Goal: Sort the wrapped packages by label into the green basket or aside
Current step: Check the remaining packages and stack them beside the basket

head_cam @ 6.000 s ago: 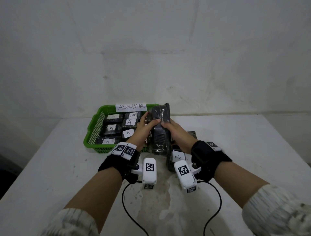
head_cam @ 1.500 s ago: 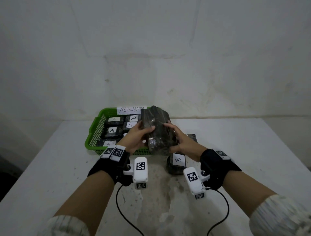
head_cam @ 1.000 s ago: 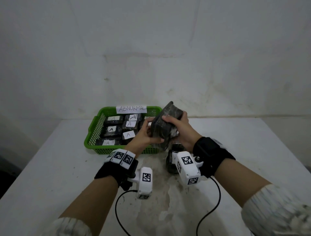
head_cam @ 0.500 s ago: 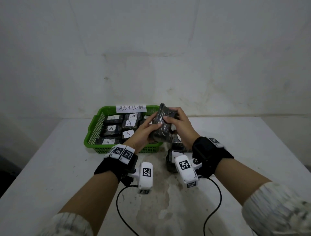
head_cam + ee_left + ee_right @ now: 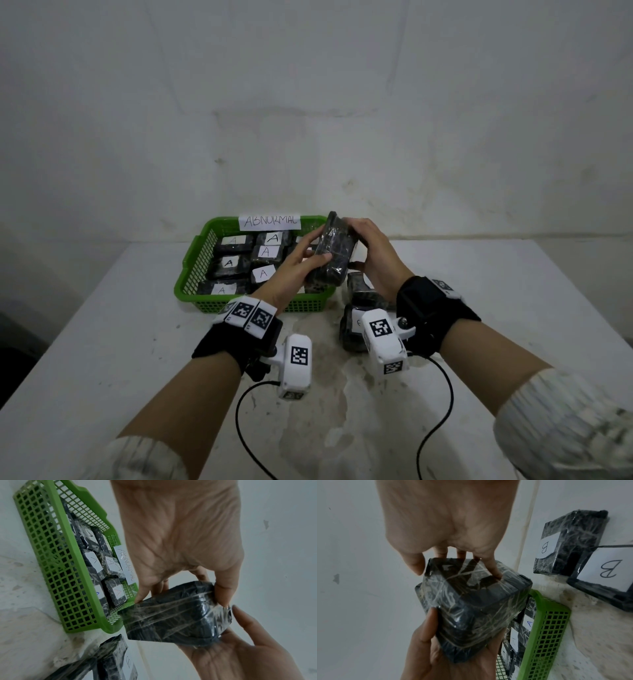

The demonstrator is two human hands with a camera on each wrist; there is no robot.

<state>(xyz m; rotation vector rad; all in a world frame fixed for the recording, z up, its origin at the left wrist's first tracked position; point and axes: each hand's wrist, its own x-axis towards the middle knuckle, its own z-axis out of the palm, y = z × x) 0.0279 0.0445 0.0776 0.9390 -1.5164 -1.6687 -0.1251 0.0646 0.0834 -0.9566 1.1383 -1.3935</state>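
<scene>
A black package wrapped in clear film (image 5: 334, 253) is held in the air over the right end of the green basket (image 5: 191, 270). My left hand (image 5: 301, 263) grips it from the left and below. My right hand (image 5: 373, 253) grips it from the right and over the top. In the left wrist view the package (image 5: 171, 618) shows no label, and none shows on it in the right wrist view (image 5: 471, 604). Several packages marked A (image 5: 263, 251) lie in the basket. Packages marked B (image 5: 607, 572) lie on the table to its right.
A paper sign reading ABNORMAL (image 5: 270, 222) is fixed to the basket's back wall. The B packages (image 5: 352, 329) sit just under my right wrist. Two black cables (image 5: 239, 428) trail across the stained white table (image 5: 102, 342) towards me. A wall stands behind.
Over the last seconds both hands have kept turning the package between them. Since half a second ago it has tipped more upright and stayed over the basket's right end.
</scene>
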